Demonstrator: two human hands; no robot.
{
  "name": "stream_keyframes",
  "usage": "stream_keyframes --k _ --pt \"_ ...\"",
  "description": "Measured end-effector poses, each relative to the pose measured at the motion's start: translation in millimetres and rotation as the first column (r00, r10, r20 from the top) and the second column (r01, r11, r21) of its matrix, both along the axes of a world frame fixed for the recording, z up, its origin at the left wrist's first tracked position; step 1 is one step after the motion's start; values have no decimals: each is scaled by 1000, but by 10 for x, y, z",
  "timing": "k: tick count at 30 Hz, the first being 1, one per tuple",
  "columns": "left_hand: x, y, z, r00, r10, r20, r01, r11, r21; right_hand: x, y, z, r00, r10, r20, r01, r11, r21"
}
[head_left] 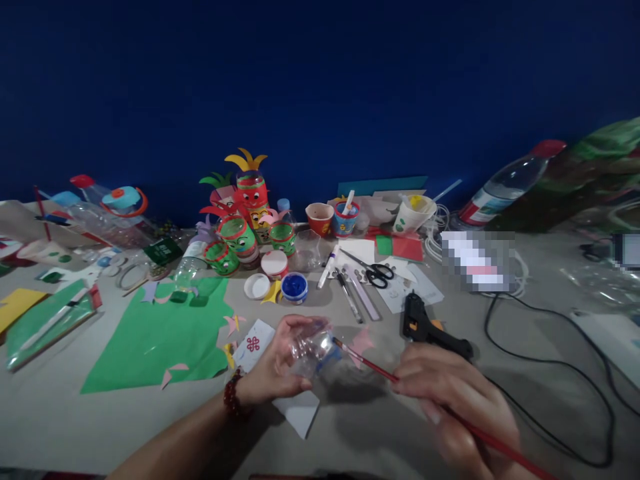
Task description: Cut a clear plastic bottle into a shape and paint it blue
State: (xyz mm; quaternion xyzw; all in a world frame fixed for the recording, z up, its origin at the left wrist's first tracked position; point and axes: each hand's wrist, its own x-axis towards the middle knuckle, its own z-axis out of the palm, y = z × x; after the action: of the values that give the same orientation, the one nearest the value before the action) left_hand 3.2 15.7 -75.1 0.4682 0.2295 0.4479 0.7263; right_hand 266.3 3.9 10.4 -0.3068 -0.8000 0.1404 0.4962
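Note:
My left hand (273,373) is wrapped round a clear cut plastic bottle piece (313,350) held just above the table, a beaded bracelet on the wrist. My right hand (450,397) pinches a long red-handled paintbrush (370,365), whose tip touches the bottle piece on its right side, where there is blue paint. A small open pot of blue paint (294,287) stands on the table behind the bottle piece, with a white lid (257,286) beside it.
A green paper sheet (160,340) lies at left. A black glue gun (425,325) with its cable lies at right. Behind are scissors (373,270), pens, paper cups, decorated bottle figures (247,200) and a water bottle (505,183).

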Motion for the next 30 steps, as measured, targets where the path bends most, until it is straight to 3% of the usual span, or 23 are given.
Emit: stream_keyframes --k 10,14,20,25,30 --pt "0 -11 0 1000 -10 -17 10 1000 28 9 13 -4 997 54 -49 -56 998 -39" --pt "8 -25 -28 999 -26 -26 28 997 76 -40 37 27 1000 16 -11 -16 997 -76" --pt "-6 -14 -73 999 -35 -37 39 992 117 -84 46 -17 999 -27 -31 27 999 -28" --pt "-5 -14 -65 998 -38 -42 43 992 119 -113 48 -60 998 19 -55 -24 994 -107" --pt "-3 -22 -77 999 -34 -38 38 993 109 -87 16 -69 1000 -11 -27 7 990 -140"
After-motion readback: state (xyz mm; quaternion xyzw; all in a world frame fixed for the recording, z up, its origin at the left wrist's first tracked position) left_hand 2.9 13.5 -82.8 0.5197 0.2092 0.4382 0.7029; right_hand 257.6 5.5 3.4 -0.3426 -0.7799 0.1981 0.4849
